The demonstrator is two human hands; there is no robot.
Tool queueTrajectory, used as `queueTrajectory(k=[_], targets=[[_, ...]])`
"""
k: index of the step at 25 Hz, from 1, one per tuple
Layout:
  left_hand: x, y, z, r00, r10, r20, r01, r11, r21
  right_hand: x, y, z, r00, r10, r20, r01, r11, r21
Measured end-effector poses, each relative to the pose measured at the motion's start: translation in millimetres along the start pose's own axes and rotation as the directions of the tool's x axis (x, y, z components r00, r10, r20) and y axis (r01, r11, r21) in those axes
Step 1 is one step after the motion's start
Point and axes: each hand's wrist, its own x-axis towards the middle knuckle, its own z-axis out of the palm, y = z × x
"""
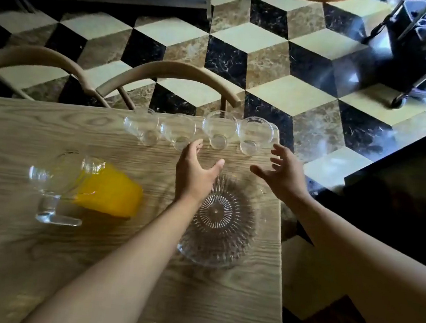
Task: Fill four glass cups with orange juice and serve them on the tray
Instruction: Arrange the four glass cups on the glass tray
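Four empty glass cups stand in a row at the bench's far edge. Left hand reaches toward them, grip open, fingertips just short of the second cup from left. Right hand hovers near the rightmost cup, fingers spread, holding nothing. Glass tray lies beneath the wrists. Juice jug sits left, well apart.

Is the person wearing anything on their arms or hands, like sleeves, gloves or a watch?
No. Both arms are bare as far as the picture shows, with no sleeves in sight. The left hand and the right hand have no gloves, and no watch, bracelet or ring can be seen on the wrists or fingers.
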Motion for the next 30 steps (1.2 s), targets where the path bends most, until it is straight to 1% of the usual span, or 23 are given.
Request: queueTrajectory(k=[3, 4, 7, 11, 14, 19, 26, 30], targets=[[16, -3, 16, 0.997, -0.013, -0.072, 0.007, 0.996, -0.093, 17, 11, 2, 1.0, -0.025, 0.008, 0.024, 0.997, 0.067], [18, -3, 19, 0.996, -0.03, -0.08, 0.022, 0.995, -0.101, 19, 14, 3, 1.0, -0.019, 0.018, 0.018, 0.997, 0.08], [27, -12, 34, 0.993, -0.096, -0.066, 0.086, 0.985, -0.151, 34, 12, 9, 0.998, -0.058, -0.005, 0.058, 0.986, 0.154], [38, -20, 55, 0.984, -0.17, -0.056, 0.155, 0.966, -0.207, 46, 10, 18, 0.997, -0.08, -0.009, 0.081, 0.992, 0.098], [49, -24, 66, 0.976, -0.212, -0.049, 0.196, 0.955, -0.224, 52, 9, 22, 0.996, -0.092, -0.01, 0.093, 0.992, 0.087], [59, -28, 78, 0.973, -0.222, -0.069, 0.192, 0.935, -0.299, 59, 14, 26, 0.988, -0.147, -0.057, 0.153, 0.979, 0.135], [65, -24, 79, 0.975, -0.194, -0.108, 0.153, 0.939, -0.307, 59, 18, 27, 0.987, -0.144, -0.064, 0.153, 0.973, 0.171], [58, -18, 67, 0.982, -0.141, -0.124, 0.099, 0.951, -0.291, 50, 19, 24, 0.981, -0.152, -0.125, 0.171, 0.972, 0.163]])
